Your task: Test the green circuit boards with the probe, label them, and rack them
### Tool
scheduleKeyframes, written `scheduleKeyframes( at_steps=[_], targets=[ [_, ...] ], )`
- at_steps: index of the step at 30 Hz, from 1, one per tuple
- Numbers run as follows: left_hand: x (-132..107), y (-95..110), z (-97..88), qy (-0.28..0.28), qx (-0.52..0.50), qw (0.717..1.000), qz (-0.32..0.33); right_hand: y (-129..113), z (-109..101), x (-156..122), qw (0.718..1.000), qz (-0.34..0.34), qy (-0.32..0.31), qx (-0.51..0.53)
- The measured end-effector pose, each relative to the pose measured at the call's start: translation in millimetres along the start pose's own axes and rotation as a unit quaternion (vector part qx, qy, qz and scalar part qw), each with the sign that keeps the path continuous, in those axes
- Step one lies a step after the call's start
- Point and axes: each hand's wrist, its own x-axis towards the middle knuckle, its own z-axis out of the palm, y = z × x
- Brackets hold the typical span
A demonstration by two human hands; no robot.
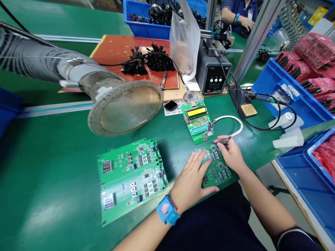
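My left hand point(192, 172), a blue wrist strap point(166, 210) at its wrist, lies with fingers spread across a green circuit board point(218, 170) and hides part of it. Between the fingers and thumb of my right hand point(230, 153) is a small connector point(224, 141) at the end of a white sleeved cable point(237, 120), held at the board's far edge. Whether its tip touches the board I cannot tell. The cable runs from a tester board with a yellow display point(196, 111). To the left lie stacked circuit boards point(131, 177) with digit displays.
A fume extractor hood point(125, 108) hangs over the left of the green bench. Behind are a soldering station point(213, 75), an iron in its holder point(247, 101) and a blue bin of cables point(146, 29). Blue bins point(267, 87) with pink-wrapped packs stand right. A co-worker point(240, 17) sits opposite.
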Motion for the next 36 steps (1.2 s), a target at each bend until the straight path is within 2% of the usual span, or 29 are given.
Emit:
scheduleKeyframes(
  at_steps=[6,12,28,36],
  targets=[
    [-0.3,0.4,-1.0,-0.006,0.007,1.0,0.0,-7.8,-0.6,2.8,0.999,-0.01,-0.009,-0.035],
    [-1.7,-0.4,0.4,-0.001,0.013,1.0,0.005,-9.3,1.8,5.5,0.997,-0.013,0.01,-0.077],
    [-3.5,-2.0,2.3,0.018,0.037,0.999,0.036,-5.8,-0.8,3.7,0.998,-0.034,-0.01,-0.055],
    [-2.5,1.7,-3.5,-0.034,0.015,0.994,0.102,-3.2,-0.4,3.5,0.997,-0.044,-0.009,-0.056]
  ],
)
